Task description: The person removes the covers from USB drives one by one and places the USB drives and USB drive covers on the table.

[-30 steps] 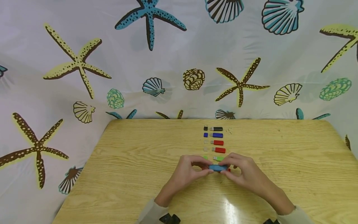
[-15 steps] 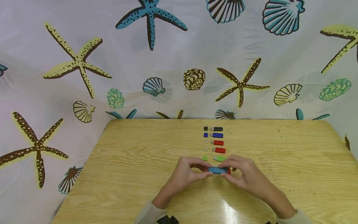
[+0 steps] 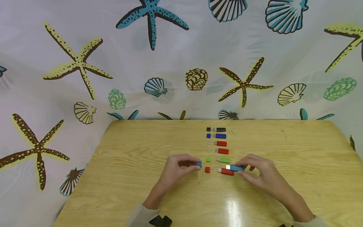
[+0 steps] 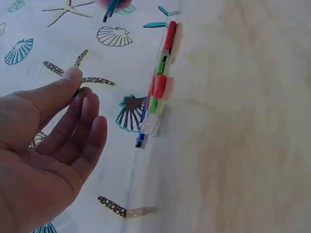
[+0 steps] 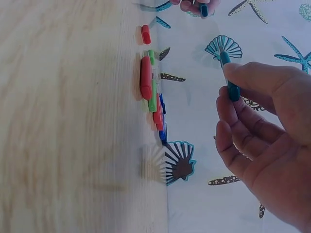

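My left hand (image 3: 176,167) pinches a small blue cap (image 3: 199,164) between thumb and fingertips; in the left wrist view the fingers hide most of it. Off to the right, my right hand (image 3: 263,171) pinches a blue USB flash drive (image 3: 236,168) by its rear end. Its bare metal plug (image 3: 228,167) points left toward the cap, with a gap between the two. In the right wrist view the blue drive (image 5: 229,77) is held above the table. Just under it in the head view lies a red USB flash drive (image 3: 227,171), whose red cap (image 3: 207,170) sits to its left.
Farther back on the wooden table (image 3: 136,151), uncapped drives form a column: green (image 3: 224,160), red (image 3: 222,151), another red, dark blue (image 3: 220,136) and black (image 3: 220,129). Their caps line up to the left, including a green cap (image 3: 208,159). A patterned cloth (image 3: 175,63) hangs behind.
The blue cap has come off the blue flash drive. My left hand has moved left with the cap, and my right hand has moved right with the drive, uncovering the red drive and cap.
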`<state>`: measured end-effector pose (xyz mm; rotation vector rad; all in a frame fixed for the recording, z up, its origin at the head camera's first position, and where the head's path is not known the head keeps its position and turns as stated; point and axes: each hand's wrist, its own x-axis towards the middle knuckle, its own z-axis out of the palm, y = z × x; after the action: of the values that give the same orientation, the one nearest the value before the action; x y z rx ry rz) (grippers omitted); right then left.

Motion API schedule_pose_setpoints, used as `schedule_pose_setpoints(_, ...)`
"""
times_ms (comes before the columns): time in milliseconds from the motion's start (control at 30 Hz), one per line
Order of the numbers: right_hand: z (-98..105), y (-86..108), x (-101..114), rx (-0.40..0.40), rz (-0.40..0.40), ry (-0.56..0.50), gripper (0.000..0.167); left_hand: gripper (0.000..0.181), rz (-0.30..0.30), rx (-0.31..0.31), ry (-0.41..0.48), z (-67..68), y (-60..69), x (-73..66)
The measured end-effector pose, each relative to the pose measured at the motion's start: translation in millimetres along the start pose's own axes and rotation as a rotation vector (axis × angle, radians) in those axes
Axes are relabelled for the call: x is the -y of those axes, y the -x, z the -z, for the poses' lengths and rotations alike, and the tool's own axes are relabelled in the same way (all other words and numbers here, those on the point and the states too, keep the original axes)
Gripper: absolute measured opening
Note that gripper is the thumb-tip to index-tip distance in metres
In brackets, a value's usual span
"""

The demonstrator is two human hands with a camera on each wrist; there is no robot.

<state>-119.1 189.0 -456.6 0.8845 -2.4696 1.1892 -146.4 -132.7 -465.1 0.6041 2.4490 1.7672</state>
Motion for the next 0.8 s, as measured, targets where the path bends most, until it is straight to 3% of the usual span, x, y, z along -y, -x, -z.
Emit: schedule_pose_setpoints(800, -27.4, 2.1, -0.2, -0.016, -0.105, -0.045, 0.028, 0.019, 0.071, 0.016, -0.025, -26.6, 4.4, 1.6)
